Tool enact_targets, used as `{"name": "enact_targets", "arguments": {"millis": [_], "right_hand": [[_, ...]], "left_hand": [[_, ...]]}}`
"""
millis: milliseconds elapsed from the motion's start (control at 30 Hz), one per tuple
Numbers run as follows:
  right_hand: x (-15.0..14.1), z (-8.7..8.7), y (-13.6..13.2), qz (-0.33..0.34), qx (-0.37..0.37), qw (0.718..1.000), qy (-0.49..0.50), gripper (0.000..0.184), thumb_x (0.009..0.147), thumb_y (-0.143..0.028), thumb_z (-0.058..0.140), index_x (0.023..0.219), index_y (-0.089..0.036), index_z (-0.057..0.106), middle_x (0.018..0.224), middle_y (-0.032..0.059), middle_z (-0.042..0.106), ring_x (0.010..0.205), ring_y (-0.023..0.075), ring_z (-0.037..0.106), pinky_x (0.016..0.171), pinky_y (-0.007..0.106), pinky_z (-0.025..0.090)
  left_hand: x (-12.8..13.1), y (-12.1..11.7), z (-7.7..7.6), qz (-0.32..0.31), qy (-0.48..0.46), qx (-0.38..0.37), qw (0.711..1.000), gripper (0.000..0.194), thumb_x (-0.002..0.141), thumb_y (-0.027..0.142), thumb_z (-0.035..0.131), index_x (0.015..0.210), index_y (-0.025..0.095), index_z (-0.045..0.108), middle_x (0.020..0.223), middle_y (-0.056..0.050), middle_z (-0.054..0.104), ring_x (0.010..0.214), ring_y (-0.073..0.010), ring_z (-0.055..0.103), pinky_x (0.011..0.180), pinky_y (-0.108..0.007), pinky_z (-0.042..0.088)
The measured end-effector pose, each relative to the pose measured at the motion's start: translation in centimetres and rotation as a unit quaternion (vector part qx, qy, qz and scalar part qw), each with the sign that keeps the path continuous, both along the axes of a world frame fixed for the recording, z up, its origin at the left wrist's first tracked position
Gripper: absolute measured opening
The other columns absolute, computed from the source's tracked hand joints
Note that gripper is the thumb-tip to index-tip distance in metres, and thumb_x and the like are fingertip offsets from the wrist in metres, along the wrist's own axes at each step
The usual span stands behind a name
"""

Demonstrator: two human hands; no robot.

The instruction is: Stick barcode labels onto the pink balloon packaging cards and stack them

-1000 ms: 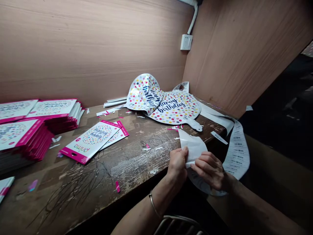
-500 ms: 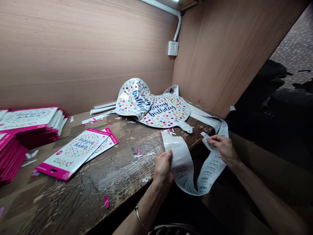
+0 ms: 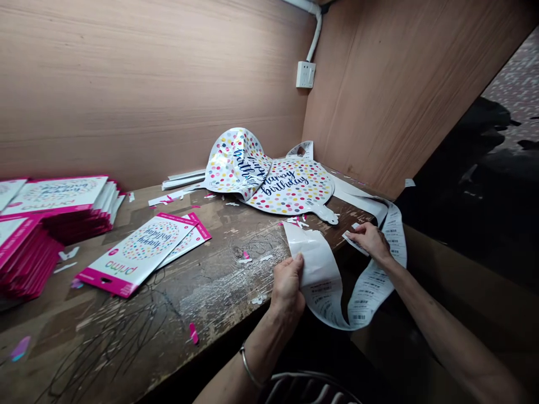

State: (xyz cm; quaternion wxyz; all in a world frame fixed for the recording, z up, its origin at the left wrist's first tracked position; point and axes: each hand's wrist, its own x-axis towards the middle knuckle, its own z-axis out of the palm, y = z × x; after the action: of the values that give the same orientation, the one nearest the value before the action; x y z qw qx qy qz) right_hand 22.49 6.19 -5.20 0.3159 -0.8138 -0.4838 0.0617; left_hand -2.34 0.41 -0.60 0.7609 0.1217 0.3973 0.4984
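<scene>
In the head view, plywood walls (image 3: 168, 84) rise behind a scuffed wooden table (image 3: 227, 292); the area right of the dotted balloons (image 3: 297, 188) is too dark to make out. The balloons read "happy birthday", one word half lost in a fold. Left of them, stacked packs (image 3: 59, 193) are cut off by the frame edge; nearer, overlapping packs (image 3: 137, 252) show "prima" and "happy birthday" upside down. In front of the balloons, the left hand (image 3: 288, 283) pinches a label strip (image 3: 318, 264), its barcode print too small to read. Right-front of them, the right hand's (image 3: 373, 242) closed fingertips grip a slip (image 3: 355, 243), its wrist hiding part of the strip.
</scene>
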Motion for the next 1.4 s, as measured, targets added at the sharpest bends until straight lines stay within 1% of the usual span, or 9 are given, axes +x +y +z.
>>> {"name": "enact_targets", "arguments": {"millis": [100, 200, 333, 500, 767, 1033, 1133, 1233, 1400], "right_hand": [[-1.7, 1.5, -2.0, -0.017, 0.049, 0.997, -0.05, 0.034, 0.065, -0.042, 0.066, 0.088, -0.017, 0.06, 0.107, 0.0161, 0.057, 0.103, 0.0348, 0.05, 0.084, 0.05, 0.04], [-4.2, 3.2, -5.0, 0.123, 0.111, 0.986, 0.018, 0.03, 0.075, -0.042, 0.059, 0.093, -0.018, 0.06, 0.108, 0.0123, 0.058, 0.106, 0.0284, 0.051, 0.092, 0.045, 0.038], [-7.6, 4.3, -8.3, 0.356, -0.019, 0.873, 0.332, 0.032, 0.075, -0.037, 0.062, 0.101, -0.019, 0.059, 0.095, 0.0071, 0.066, 0.091, 0.0227, 0.06, 0.081, 0.037, 0.048], [-9.4, 4.3, -9.0, 0.348, -0.069, 0.832, 0.426, 0.025, 0.069, -0.029, 0.068, 0.09, -0.017, 0.064, 0.088, 0.0039, 0.068, 0.085, 0.021, 0.061, 0.079, 0.033, 0.048], [-9.4, 4.1, -9.3, 0.3, -0.018, 0.869, 0.394, 0.012, 0.068, -0.026, 0.065, 0.075, -0.018, 0.068, 0.071, -0.0009, 0.066, 0.072, 0.016, 0.059, 0.068, 0.025, 0.046], [-10.3, 3.5, -9.9, 0.269, 0.021, 0.928, 0.255, 0.012, 0.076, -0.028, 0.057, 0.074, -0.018, 0.063, 0.07, 0.0017, 0.064, 0.068, 0.0186, 0.059, 0.062, 0.028, 0.048], [-10.3, 3.7, -9.9, 0.264, 0.156, 0.946, 0.106, 0.015, 0.078, -0.026, 0.058, 0.089, -0.018, 0.063, 0.083, 0.0057, 0.064, 0.077, 0.0212, 0.059, 0.069, 0.034, 0.049], [-10.1, 4.6, -9.6, 0.306, 0.292, 0.903, -0.072, 0.025, 0.079, -0.019, 0.059, 0.104, -0.021, 0.061, 0.098, 0.0087, 0.06, 0.092, 0.0241, 0.055, 0.081, 0.041, 0.045], [-10.4, 5.7, -8.5, 0.421, 0.288, 0.84, -0.185, 0.027, 0.079, -0.017, 0.06, 0.106, -0.021, 0.061, 0.095, 0.0082, 0.06, 0.09, 0.0232, 0.053, 0.079, 0.042, 0.044]], "left_hand": [[-0.1, 0.1, 0.2, 0.015, -0.012, 0.002, 1.0, 0.014, 0.058, 0.02, 0.072, 0.061, 0.009, 0.064, 0.054, -0.006, 0.064, 0.053, -0.0173, 0.059, 0.056, -0.027, 0.047], [-0.2, 0.4, 0.5, 0.033, -0.026, 0.007, 0.999, 0.012, 0.063, 0.02, 0.069, 0.065, 0.009, 0.065, 0.059, -0.007, 0.065, 0.056, -0.0181, 0.061, 0.06, -0.03, 0.049], [0.0, 0.6, 1.1, 0.058, -0.044, 0.019, 0.997, 0.009, 0.07, 0.019, 0.064, 0.071, 0.01, 0.065, 0.062, -0.006, 0.067, 0.056, -0.0163, 0.061, 0.063, -0.029, 0.05], [0.0, 0.5, 1.9, 0.072, -0.055, 0.032, 0.995, 0.01, 0.068, 0.019, 0.067, 0.069, 0.01, 0.064, 0.059, -0.005, 0.065, 0.057, -0.0169, 0.062, 0.063, -0.029, 0.05], [-0.3, -0.2, 1.7, 0.066, -0.057, 0.078, 0.993, 0.031, 0.062, 0.037, 0.074, 0.077, 0.013, 0.063, 0.063, -0.003, 0.064, 0.054, -0.0128, 0.057, 0.052, -0.023, 0.044], [0.0, -1.0, 1.3, 0.011, 0.016, 0.085, 0.996, 0.031, 0.052, 0.034, 0.079, 0.062, 0.011, 0.06, 0.055, -0.004, 0.062, 0.048, -0.0116, 0.053, 0.05, -0.023, 0.039], [0.0, -0.5, 0.9, 0.02, 0.013, 0.074, 0.997, 0.027, 0.051, 0.029, 0.077, 0.06, 0.01, 0.061, 0.054, -0.005, 0.062, 0.048, -0.0125, 0.053, 0.052, -0.025, 0.04], [-0.1, -0.2, 0.8, 0.014, 0.01, 0.07, 0.997, 0.025, 0.049, 0.027, 0.077, 0.06, 0.009, 0.063, 0.055, -0.005, 0.063, 0.049, -0.013, 0.054, 0.053, -0.026, 0.041], [-0.1, -0.1, 1.1, 0.004, 0.001, 0.076, 0.997, 0.026, 0.047, 0.027, 0.078, 0.06, 0.009, 0.064, 0.056, -0.004, 0.062, 0.048, -0.0109, 0.052, 0.051, -0.023, 0.037]]}}
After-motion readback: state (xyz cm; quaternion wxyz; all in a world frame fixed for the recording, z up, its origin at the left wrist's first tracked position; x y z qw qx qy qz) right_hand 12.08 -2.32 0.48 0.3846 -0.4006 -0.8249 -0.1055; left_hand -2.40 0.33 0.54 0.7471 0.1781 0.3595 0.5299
